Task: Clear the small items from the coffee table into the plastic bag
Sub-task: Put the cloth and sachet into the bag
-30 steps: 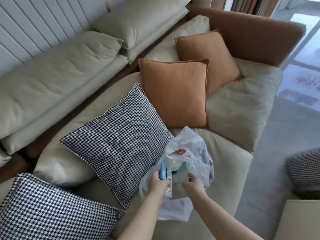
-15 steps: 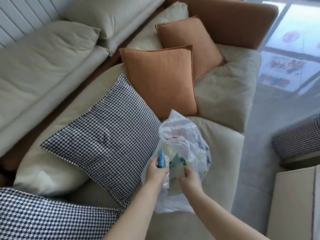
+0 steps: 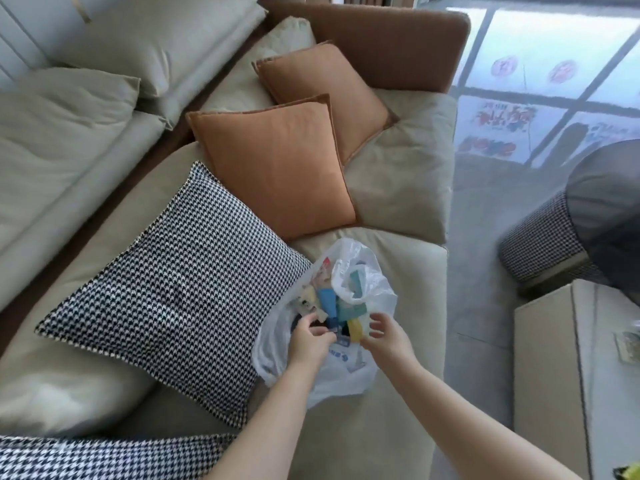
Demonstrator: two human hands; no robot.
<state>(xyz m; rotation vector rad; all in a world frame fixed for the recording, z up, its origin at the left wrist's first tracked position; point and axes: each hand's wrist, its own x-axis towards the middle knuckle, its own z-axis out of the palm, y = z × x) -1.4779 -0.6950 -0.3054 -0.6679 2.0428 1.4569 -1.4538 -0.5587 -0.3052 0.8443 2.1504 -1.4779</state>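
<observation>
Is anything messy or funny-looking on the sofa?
Nothing is spilled or broken. The one odd thing is the plastic bag: it sits slumped on the sofa seat, not the coffee table, its mouth gaping with colourful small packets poking out. The left hand grips its rim; the right hand hovers open.

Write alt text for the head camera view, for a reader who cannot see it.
Two bare hands work at the mouth of a white plastic bag of small colourful items on a beige sofa; the left hand grips the bag's edge, the right hand hovers open. A checked cushion and two orange cushions lie behind.
</observation>
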